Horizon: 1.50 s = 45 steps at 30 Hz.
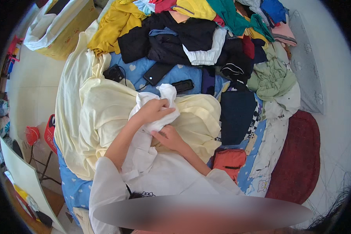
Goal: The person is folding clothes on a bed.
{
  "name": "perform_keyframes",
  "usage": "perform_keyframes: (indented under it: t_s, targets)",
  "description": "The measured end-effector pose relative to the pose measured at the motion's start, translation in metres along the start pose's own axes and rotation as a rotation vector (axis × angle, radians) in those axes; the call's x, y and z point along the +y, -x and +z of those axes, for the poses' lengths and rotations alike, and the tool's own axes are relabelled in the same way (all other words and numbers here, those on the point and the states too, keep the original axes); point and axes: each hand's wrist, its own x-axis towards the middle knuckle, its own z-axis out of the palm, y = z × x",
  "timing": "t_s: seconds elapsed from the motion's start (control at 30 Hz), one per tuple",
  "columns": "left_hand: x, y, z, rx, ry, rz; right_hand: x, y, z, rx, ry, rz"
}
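Observation:
A bunched white cloth garment [170, 95] lies in front of me, over the pale yellow fabric [108, 117] that spreads across my lap. My left hand [155, 110] presses over the middle of the bundle with its fingers curled into the folds. Closer to my body, my right hand [170, 137] pinches the near edge of the same white cloth. A loose white length hangs from it toward my white shirt, and I cannot tell where one ends and the other begins. Part of the bundle is hidden under my left hand.
Beyond my lap lie a black smartphone [158, 73] with a cable, a dark phone-shaped item [183, 86] and a black charger [114, 73]. Mixed clothes [175, 38] heap at the back. Dark folded fabric [237, 117] and an orange-red pouch [229, 161] are on my right.

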Motion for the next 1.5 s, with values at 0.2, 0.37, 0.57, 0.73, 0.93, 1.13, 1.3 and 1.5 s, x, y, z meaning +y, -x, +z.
perform_keyframes:
  t_s: [0.2, 0.37, 0.57, 0.73, 0.93, 1.13, 1.3, 1.5]
  targets:
    - [0.021, 0.064, -0.013, 0.213, 0.080, -0.014, 0.022, 0.002, -0.002, 0.298, -0.528, 0.422]
    - [0.033, 0.096, -0.004, -0.025, 0.233, -0.246, -0.001, -0.006, -0.009, 0.084, -0.581, 0.321]
    - [0.006, 0.094, 0.023, -0.044, 0.525, -0.410, 0.012, -0.015, 0.001, -0.001, -0.498, 0.360]
    - [-0.009, 0.091, 0.028, 0.108, 0.606, -0.576, 0.015, -0.014, 0.001, -0.004, -0.728, 0.665]
    - [-0.011, 0.090, 0.036, 0.065, 0.355, -0.544, 0.034, -0.003, 0.021, 0.036, -0.767, 0.729]
    - [-0.019, 0.087, 0.018, 0.492, 0.562, -0.465, 0.020, 0.016, 0.004, 0.204, -0.761, 0.646]
    - [-0.018, 0.066, -0.065, 0.773, 0.752, -0.368, -0.038, 0.031, -0.030, 0.205, -0.593, 0.412]
    - [0.066, -0.017, -0.173, 0.827, 0.914, 0.018, -0.110, 0.008, -0.046, 0.209, -0.401, -0.251]
